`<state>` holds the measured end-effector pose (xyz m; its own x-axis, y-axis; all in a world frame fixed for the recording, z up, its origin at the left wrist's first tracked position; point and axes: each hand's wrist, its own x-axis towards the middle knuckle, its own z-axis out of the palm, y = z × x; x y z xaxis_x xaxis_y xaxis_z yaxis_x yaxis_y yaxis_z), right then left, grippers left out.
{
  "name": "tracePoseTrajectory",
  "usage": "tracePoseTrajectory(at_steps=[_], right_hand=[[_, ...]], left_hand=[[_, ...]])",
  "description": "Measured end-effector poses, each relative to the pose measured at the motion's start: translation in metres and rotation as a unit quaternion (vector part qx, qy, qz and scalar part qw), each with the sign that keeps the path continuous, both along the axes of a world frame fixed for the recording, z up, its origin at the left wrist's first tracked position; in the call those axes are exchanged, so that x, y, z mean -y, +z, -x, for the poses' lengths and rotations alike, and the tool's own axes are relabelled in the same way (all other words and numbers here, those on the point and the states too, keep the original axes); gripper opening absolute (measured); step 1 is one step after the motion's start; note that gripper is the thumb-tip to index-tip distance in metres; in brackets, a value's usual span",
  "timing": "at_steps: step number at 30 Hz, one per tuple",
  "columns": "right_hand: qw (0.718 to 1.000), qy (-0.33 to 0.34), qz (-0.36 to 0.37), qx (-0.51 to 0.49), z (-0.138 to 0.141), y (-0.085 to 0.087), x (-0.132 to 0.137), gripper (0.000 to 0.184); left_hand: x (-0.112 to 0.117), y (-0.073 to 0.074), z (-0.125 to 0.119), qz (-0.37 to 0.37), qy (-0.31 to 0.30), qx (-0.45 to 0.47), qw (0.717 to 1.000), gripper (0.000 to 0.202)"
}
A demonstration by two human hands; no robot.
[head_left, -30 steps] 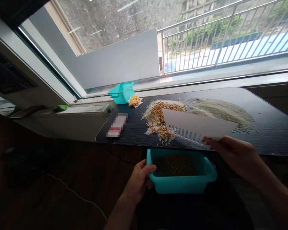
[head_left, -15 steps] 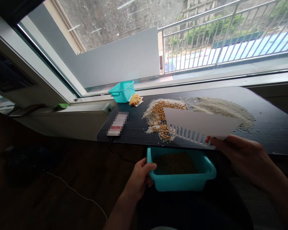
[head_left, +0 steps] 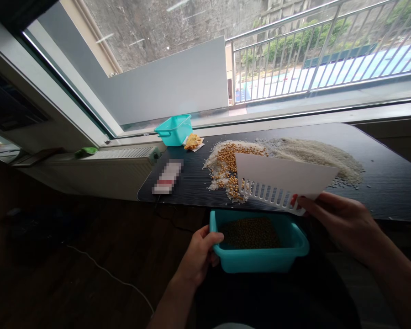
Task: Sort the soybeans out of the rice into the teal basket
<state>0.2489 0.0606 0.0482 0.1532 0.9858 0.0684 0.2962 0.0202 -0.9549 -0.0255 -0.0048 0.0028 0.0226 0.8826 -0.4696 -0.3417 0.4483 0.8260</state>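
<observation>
My left hand (head_left: 202,251) grips the left end of a turquoise plastic basin (head_left: 256,261), its thumb over the rim. Inside the basin lies a layer of small round beans (head_left: 253,232), dark in the shade. A white slotted scraper (head_left: 284,176) is pinched at its right end by my right hand (head_left: 339,217); something red shows by the fingertips. The scraper stands tilted over the table's front edge, its slots facing down. Behind its left end, yellow soybeans (head_left: 228,157) lie mixed with white rice (head_left: 212,160). A larger heap of rice (head_left: 315,155) spreads behind the scraper to the right.
The dark table (head_left: 390,183) stands against a window with a railing outside. At its back left are a second turquoise basin (head_left: 174,130) and a yellow crumpled item on white paper (head_left: 193,142). A blurred flat object (head_left: 167,177) lies nearer; a radiator (head_left: 123,157) is on the left.
The scraper and my right hand have shifted slightly left. My left hand and the basin it grips look unmoved.
</observation>
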Motion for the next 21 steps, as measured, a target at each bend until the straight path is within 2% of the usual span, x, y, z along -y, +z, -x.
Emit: tracePoseTrajectory(at_steps=[7, 16, 21], right_hand=[[0.996, 0.029, 0.048, -0.066, 0.007, -0.001, -0.006, 0.053], [0.998, 0.001, 0.041, -0.056, -0.005, 0.003, 0.003, 0.043], [0.996, 0.037, 0.045, -0.064, -0.005, -0.002, 0.002, 0.044]], left_hand=[[0.002, -0.001, 0.002, -0.008, -0.007, 0.015, 1.0, 0.031], [0.0, -0.001, 0.0, -0.007, -0.005, 0.007, 1.0, 0.033], [0.001, -0.001, 0.001, -0.006, -0.005, 0.003, 1.0, 0.033]])
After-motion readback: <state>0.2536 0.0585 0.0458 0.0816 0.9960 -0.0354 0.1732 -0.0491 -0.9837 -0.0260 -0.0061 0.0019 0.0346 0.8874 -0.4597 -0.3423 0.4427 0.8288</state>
